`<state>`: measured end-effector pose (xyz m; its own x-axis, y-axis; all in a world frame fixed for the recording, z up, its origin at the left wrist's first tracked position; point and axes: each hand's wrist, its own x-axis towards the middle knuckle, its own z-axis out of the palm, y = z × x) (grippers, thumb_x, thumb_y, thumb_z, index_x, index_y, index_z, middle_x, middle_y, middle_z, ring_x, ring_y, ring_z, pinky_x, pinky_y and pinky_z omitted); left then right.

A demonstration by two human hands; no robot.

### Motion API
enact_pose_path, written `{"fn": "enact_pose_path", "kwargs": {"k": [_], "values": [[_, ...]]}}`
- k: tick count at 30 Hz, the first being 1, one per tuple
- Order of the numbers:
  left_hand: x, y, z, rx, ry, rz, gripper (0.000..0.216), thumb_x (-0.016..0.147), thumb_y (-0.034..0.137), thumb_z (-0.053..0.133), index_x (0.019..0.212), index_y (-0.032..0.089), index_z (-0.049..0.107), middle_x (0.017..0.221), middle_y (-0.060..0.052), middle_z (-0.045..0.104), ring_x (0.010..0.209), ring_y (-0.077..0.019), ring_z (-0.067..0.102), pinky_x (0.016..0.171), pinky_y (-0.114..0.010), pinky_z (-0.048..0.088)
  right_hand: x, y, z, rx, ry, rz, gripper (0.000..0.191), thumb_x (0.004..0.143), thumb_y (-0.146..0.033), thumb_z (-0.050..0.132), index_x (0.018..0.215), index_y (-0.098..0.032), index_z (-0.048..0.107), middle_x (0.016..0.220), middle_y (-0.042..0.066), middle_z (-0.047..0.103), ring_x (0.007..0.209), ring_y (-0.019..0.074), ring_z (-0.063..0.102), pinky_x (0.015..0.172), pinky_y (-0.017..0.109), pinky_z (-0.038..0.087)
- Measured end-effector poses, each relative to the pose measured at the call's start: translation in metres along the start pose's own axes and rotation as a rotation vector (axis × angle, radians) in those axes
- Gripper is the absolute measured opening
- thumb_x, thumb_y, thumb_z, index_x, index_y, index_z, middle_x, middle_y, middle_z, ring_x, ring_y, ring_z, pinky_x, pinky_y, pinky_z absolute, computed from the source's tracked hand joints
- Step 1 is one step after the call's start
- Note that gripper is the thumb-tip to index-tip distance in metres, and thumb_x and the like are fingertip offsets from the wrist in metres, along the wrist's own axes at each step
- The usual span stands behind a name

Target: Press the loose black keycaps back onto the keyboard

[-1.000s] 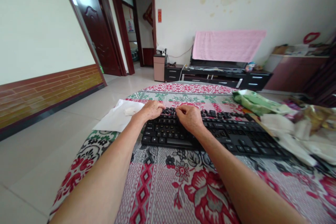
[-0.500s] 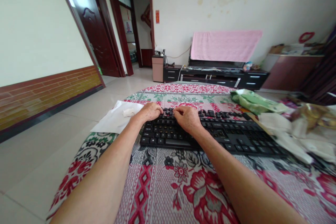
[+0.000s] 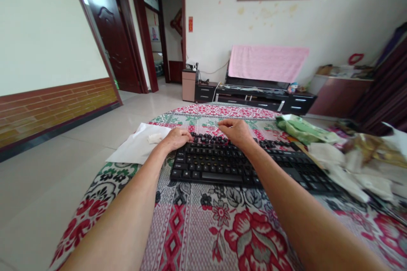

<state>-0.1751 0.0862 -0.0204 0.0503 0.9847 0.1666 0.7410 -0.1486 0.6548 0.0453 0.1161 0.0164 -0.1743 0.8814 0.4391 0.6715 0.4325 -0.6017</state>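
Observation:
A black keyboard (image 3: pixel 229 165) lies on a table covered by a floral red, green and white cloth (image 3: pixel 222 228). My left hand (image 3: pixel 178 137) rests on the keyboard's far left corner, its fingers curled down over the top row of keys. My right hand (image 3: pixel 237 131) is at the keyboard's back edge near the middle, its fingertips pinched together and pointing left. Whatever is in that pinch is too small to make out.
A white sheet of paper (image 3: pixel 136 148) with a small crumpled wad (image 3: pixel 154 137) hangs over the table's left edge. Green cloth (image 3: pixel 299 129) and crumpled wrappers (image 3: pixel 356 161) lie at the right. Across the tiled floor stands a dark TV cabinet (image 3: pixel 263 99) under a pink towel.
My right hand has moved from the keys to the keyboard's back edge, with its fingers pinched. My left hand has stayed at the left corner. The view has tilted up slightly.

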Motion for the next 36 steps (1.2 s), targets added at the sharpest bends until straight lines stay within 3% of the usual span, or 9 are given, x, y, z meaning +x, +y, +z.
{"fn": "enact_pose_path", "kwargs": {"k": [5, 13, 26, 36], "values": [[-0.003, -0.003, 0.004, -0.012, 0.102, -0.018, 0.021, 0.063, 0.019, 0.045, 0.065, 0.022, 0.066, 0.074, 0.003, 0.066, 0.076, -0.0134, 0.058, 0.073, -0.024, 0.043, -0.002, -0.001, 0.01, -0.029, -0.097, -0.059, 0.019, 0.065, -0.025, 0.055, 0.076, -0.019, 0.069, 0.073, 0.001, 0.068, 0.067, 0.0142, 0.06, 0.063, 0.023, 0.043], [-0.009, -0.008, 0.008, -0.192, 0.223, -0.043, 0.022, 0.062, 0.018, 0.043, 0.069, 0.018, 0.064, 0.065, 0.001, 0.065, 0.066, -0.013, 0.059, 0.065, -0.022, 0.045, 0.002, -0.021, 0.04, -0.164, -0.281, -0.295, 0.017, 0.063, -0.024, 0.056, 0.074, -0.022, 0.07, 0.065, 0.0, 0.066, 0.06, 0.0122, 0.056, 0.055, 0.021, 0.039], [-0.006, -0.012, 0.01, -0.169, 0.249, -0.028, 0.019, 0.063, 0.022, 0.046, 0.066, 0.019, 0.064, 0.062, 0.002, 0.063, 0.064, -0.0127, 0.058, 0.064, -0.023, 0.045, 0.011, -0.046, 0.051, -0.396, -0.405, -0.255, 0.015, 0.058, -0.031, 0.061, 0.067, -0.023, 0.07, 0.063, 0.005, 0.065, 0.061, 0.0165, 0.057, 0.053, 0.024, 0.039], [-0.007, -0.01, 0.008, -0.088, 0.272, -0.003, 0.02, 0.062, 0.019, 0.045, 0.065, 0.019, 0.066, 0.066, 0.002, 0.064, 0.067, -0.0133, 0.058, 0.067, -0.023, 0.044, 0.015, -0.045, 0.059, -0.439, -0.405, -0.26, 0.015, 0.056, -0.029, 0.06, 0.063, -0.02, 0.07, 0.061, 0.006, 0.064, 0.06, 0.017, 0.056, 0.052, 0.025, 0.038]]}}
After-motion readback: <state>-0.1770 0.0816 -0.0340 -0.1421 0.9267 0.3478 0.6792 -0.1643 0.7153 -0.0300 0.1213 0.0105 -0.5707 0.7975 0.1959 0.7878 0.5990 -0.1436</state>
